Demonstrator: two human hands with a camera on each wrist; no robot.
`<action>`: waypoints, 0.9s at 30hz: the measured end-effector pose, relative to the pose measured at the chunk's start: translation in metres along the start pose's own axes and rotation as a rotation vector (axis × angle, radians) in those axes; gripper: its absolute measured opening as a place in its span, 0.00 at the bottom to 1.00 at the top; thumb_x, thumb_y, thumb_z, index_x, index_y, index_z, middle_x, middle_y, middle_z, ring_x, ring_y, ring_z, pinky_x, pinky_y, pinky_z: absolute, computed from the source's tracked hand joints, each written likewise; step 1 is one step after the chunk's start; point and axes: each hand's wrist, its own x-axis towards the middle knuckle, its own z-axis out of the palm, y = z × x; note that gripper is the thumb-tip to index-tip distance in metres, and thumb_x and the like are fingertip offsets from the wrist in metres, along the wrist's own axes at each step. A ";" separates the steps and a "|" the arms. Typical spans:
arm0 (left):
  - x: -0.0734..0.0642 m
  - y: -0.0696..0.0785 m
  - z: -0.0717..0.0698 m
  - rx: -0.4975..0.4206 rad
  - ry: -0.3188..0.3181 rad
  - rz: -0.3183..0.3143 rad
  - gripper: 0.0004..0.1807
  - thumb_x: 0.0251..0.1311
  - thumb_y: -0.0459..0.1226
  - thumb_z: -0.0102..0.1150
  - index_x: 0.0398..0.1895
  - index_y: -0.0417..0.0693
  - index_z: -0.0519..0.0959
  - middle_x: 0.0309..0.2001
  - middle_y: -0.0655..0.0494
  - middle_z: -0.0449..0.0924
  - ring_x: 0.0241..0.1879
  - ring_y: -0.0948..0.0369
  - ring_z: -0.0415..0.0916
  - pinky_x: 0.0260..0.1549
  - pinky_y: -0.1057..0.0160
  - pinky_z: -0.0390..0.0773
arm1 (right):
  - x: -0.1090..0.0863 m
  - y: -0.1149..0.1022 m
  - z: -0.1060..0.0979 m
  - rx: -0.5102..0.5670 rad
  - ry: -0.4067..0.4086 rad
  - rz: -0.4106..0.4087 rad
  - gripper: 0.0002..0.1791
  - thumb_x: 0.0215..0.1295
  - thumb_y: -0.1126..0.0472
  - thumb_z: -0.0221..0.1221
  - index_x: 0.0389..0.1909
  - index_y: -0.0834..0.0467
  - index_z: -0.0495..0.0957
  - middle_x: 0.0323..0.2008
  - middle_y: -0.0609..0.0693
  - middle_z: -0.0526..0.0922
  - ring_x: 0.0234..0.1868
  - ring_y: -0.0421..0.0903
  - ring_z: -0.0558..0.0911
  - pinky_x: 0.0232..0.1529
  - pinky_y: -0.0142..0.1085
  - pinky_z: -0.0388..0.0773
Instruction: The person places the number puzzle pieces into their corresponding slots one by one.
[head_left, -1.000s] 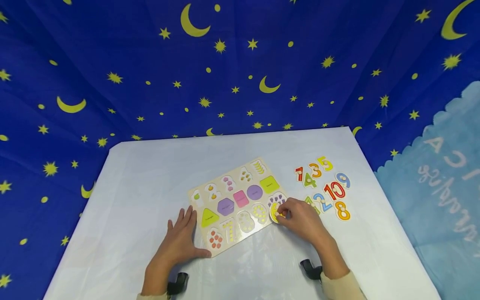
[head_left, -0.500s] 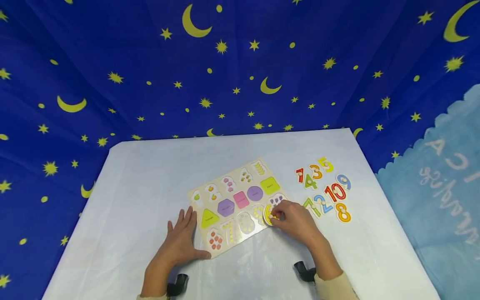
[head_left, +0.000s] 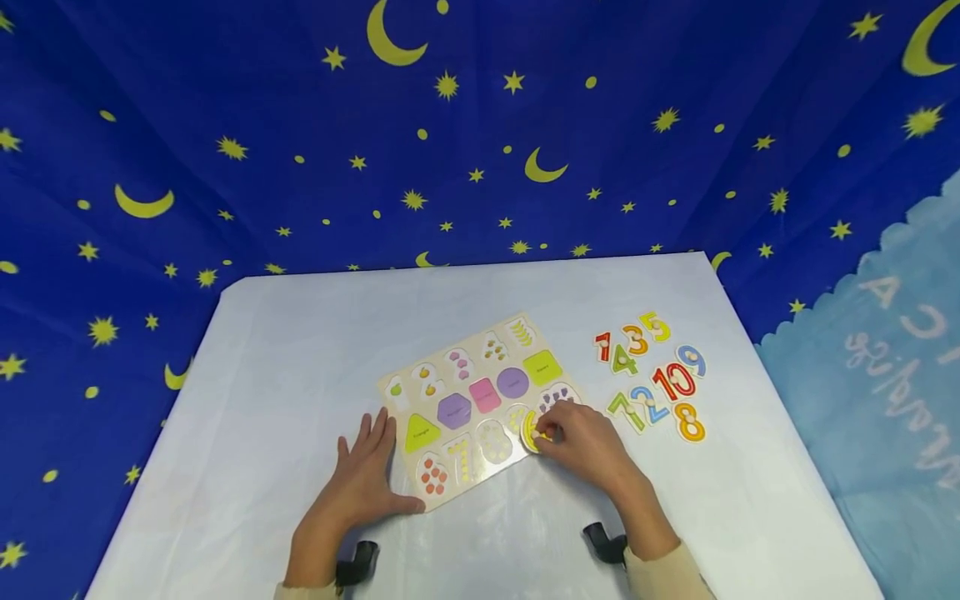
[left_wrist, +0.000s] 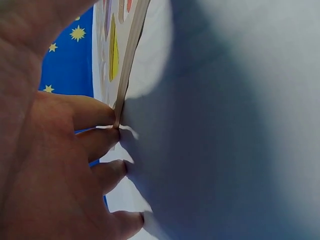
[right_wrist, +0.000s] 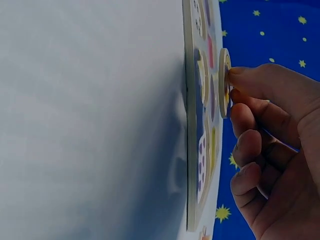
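My right hand (head_left: 588,450) pinches a yellow number puzzle piece (head_left: 528,433) by its small knob, over the near right part of a wooden number puzzle board (head_left: 476,375). In the right wrist view the piece (right_wrist: 223,82) stands apart from the board's face, held between thumb and index finger, the other fingers curled. My left hand (head_left: 356,479) rests at the board's left end with fingers spread, thumb at the near corner. The left wrist view has its fingertips against the board's edge (left_wrist: 131,55). Fruit pictures and coloured shapes fill the board's recesses.
Several number pieces lie loose on the white table (head_left: 315,333) to the right, among them a red 10 (head_left: 673,381), an orange 8 (head_left: 689,422) and a yellow 5 (head_left: 656,327). A blue star-patterned cloth (head_left: 480,125) hangs behind the table.
My right hand has moved the yellow piece left over the board, from near the grape recess toward the 9-shaped one. My left hand keeps its place at the board's left end.
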 end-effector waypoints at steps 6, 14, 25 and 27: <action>0.005 0.002 -0.003 0.001 -0.014 -0.010 0.75 0.24 0.68 0.73 0.73 0.35 0.51 0.75 0.42 0.40 0.73 0.41 0.33 0.61 0.29 0.36 | 0.001 -0.004 0.001 0.005 -0.007 0.009 0.07 0.46 0.55 0.72 0.26 0.47 0.83 0.22 0.35 0.74 0.24 0.35 0.70 0.28 0.33 0.70; 0.004 0.002 -0.002 -0.013 -0.033 -0.049 0.76 0.22 0.68 0.73 0.74 0.36 0.51 0.75 0.42 0.40 0.73 0.41 0.33 0.61 0.30 0.35 | 0.002 -0.010 0.005 -0.003 -0.009 -0.034 0.07 0.47 0.53 0.72 0.27 0.46 0.83 0.22 0.34 0.72 0.24 0.33 0.69 0.27 0.31 0.69; 0.001 -0.001 0.003 -0.033 -0.020 -0.056 0.76 0.21 0.68 0.74 0.74 0.37 0.51 0.76 0.44 0.40 0.73 0.42 0.34 0.62 0.30 0.35 | 0.003 -0.017 0.012 0.006 -0.037 -0.083 0.07 0.48 0.53 0.71 0.26 0.47 0.83 0.21 0.35 0.72 0.23 0.32 0.69 0.25 0.29 0.68; 0.001 -0.001 0.004 -0.039 -0.017 -0.050 0.76 0.20 0.68 0.74 0.74 0.37 0.52 0.75 0.44 0.41 0.73 0.41 0.34 0.62 0.30 0.35 | 0.003 -0.017 0.013 0.005 -0.036 -0.096 0.06 0.48 0.53 0.70 0.26 0.47 0.83 0.21 0.35 0.72 0.23 0.32 0.69 0.25 0.29 0.68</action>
